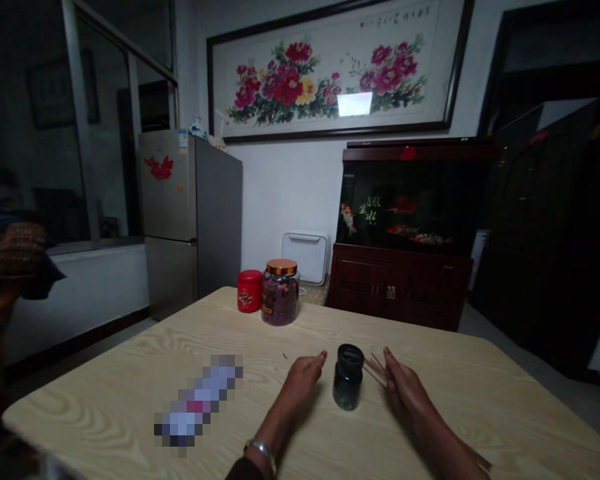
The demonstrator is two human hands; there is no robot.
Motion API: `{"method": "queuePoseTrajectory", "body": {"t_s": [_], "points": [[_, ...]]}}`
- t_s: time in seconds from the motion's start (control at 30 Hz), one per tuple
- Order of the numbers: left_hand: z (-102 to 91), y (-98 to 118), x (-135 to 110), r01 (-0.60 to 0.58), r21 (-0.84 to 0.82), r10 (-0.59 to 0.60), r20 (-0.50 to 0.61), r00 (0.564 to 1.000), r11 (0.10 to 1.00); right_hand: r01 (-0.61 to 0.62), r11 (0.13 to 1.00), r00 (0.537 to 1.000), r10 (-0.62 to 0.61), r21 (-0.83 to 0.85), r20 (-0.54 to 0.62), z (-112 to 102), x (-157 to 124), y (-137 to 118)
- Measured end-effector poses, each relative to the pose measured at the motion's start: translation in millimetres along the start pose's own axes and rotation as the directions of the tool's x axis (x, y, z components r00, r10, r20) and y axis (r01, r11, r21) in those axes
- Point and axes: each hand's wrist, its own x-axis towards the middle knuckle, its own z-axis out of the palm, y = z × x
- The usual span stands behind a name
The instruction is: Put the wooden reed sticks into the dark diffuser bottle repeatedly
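Observation:
A small dark glass jar (349, 385) stands open on the light wooden table (130, 393), between my two hands. My left hand (303, 377) lies flat on the table just left of the jar, fingers stretched out, holding nothing. My right hand (403, 390) rests right of the jar with its fingers straight, touching a bunch of thin wooden sticks (375, 368) that lie on the table beside the jar. A tiny dark scrap (285, 356) lies ahead of my left hand.
At the table's far edge stand a red tin (250, 291) and a clear jar with a copper lid (281, 292). A pixelated oblong object (199, 402) lies at left. Beyond are a fridge (190, 220), a fish tank on a cabinet (405, 220) and a chair (0, 313).

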Motion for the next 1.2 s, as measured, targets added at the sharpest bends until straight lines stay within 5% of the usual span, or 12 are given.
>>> {"method": "queuePoseTrajectory", "body": {"t_s": [0.1,0.17,0.27,0.4,0.6,0.73,0.9,0.97,1.07,1.13,1.2], "points": [[-12.1,47,6,-0.026,-0.012,0.028,0.137,0.990,1.000,0.036,0.996,0.974,-0.054,0.083,0.219,-9,-5,-60],[-18.7,87,11,-0.036,-0.134,0.072,0.271,0.960,0.990,0.048,0.975,0.887,-0.141,0.216,0.439,-13,-9,-105],[-25.3,141,13,0.039,-0.323,0.117,0.450,0.886,0.946,0.035,0.943,0.776,-0.235,0.332,0.585,-17,-15,-159],[-29.5,167,12,0.155,-0.441,0.103,0.507,0.856,0.884,-0.007,0.918,0.696,-0.280,0.396,0.661,-16,-19,-180],[-28.1,111,10,0.294,-0.478,0.088,0.628,0.774,0.828,-0.175,0.901,0.619,-0.213,0.397,0.756,-15,-12,-122],[-25.5,81,12,0.332,-0.509,0.132,0.677,0.724,0.794,-0.223,0.889,0.610,-0.192,0.399,0.768,-18,-5,-92],[-24.5,74,17,0.335,-0.533,0.198,0.712,0.674,0.777,-0.186,0.916,0.643,-0.160,0.355,0.749,-16,-1,-90],[-24.6,67,17,0.303,-0.536,0.184,0.675,0.714,0.788,-0.119,0.951,0.703,-0.122,0.285,0.700,-11,-1,-90],[-21.6,45,16,0.188,-0.547,0.113,0.469,0.876,0.816,0.091,0.996,0.871,-0.076,-0.007,0.485,1,-1,-82],[-14.6,24,15,0.057,-0.485,0.067,0.235,0.970,0.873,0.281,0.899,0.930,-0.169,-0.336,0.325,10,-3,-74],[-3.1,3,13,-0.022,-0.358,0.079,0.144,0.986,0.934,0.408,0.669,0.913,-0.288,-0.622,0.289,19,-5,-67]]}}
